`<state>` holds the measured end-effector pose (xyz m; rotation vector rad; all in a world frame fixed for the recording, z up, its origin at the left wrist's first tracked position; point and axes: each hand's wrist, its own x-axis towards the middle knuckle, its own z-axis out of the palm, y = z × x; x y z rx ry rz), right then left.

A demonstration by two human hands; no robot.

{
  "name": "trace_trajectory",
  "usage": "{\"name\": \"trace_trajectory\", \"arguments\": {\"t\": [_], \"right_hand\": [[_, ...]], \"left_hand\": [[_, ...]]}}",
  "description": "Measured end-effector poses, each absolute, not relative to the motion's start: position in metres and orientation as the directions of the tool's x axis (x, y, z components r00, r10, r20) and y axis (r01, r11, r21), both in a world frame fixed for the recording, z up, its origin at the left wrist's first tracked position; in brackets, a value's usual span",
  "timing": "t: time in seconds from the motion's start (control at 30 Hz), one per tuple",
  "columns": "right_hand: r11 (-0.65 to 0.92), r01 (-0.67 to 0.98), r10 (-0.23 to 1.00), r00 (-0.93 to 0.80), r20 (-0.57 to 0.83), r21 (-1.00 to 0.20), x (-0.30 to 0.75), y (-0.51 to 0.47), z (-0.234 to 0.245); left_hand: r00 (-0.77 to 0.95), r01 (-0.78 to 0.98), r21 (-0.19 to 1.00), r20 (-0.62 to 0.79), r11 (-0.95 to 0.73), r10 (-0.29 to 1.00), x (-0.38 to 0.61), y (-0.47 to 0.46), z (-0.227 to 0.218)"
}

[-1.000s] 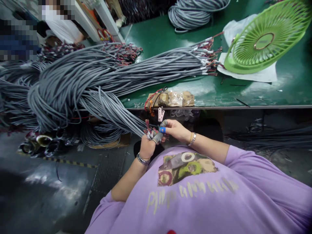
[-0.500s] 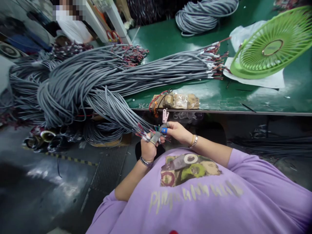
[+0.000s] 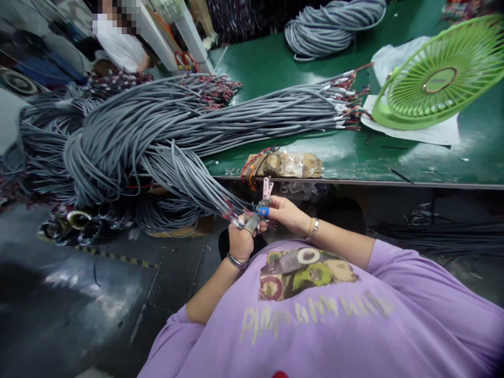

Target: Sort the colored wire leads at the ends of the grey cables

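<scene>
Just in front of my body, my left hand (image 3: pixel 241 240) is closed around the stripped ends of grey cables (image 3: pixel 192 176), which hang over the table edge. Grey tape covers its thumb. Small coloured wires (image 3: pixel 232 211) stick out beside its fingers. My right hand (image 3: pixel 289 214), its thumb wrapped in blue tape, meets the left at the cable ends. Its thumb and fingers are pinched around thin wires, mostly hidden by the fingers. A pink clothespin (image 3: pixel 267 188) stands upright just beyond the right fingertips.
A big heap of grey cables (image 3: pixel 129 121) lies across the green table (image 3: pixel 425 163). Near its edge sits a wooden block (image 3: pixel 301 165) with red and black wires. A green fan (image 3: pixel 439 79) stands right, a cable coil (image 3: pixel 334 29) behind. Another person (image 3: pixel 120 44) is at the far left.
My right hand has shifted slightly left, closer to the left hand, and its fingers have moved over the wires. My left hand keeps hold of the cable ends.
</scene>
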<state>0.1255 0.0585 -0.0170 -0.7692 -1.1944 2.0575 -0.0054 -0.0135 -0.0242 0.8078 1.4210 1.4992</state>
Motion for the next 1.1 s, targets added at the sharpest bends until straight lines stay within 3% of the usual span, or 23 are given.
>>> {"name": "trace_trajectory", "arguments": {"t": [0.33, 0.57, 0.77, 1.1], "right_hand": [[-0.496, -0.279, 0.765, -0.588, -0.262, -0.822, 0.12, 0.055, -0.019], [-0.43, -0.261, 0.75, -0.636, -0.182, -0.864, 0.116, 0.051, -0.016], [-0.439, -0.3, 0.807, -0.546, -0.225, -0.847, 0.117, 0.052, -0.019], [-0.439, -0.239, 0.767, -0.602, -0.223, -0.866, 0.135, 0.058, -0.02]], "left_hand": [[-0.427, -0.149, 0.988, -0.098, 0.037, 0.899, -0.003, -0.013, -0.025], [-0.37, -0.047, 0.996, -0.088, 0.076, 0.925, -0.006, -0.019, -0.027], [-0.415, -0.105, 0.993, -0.091, 0.051, 0.905, -0.006, -0.017, -0.029], [-0.45, -0.141, 0.988, -0.115, 0.057, 0.885, -0.005, -0.016, -0.023]]}}
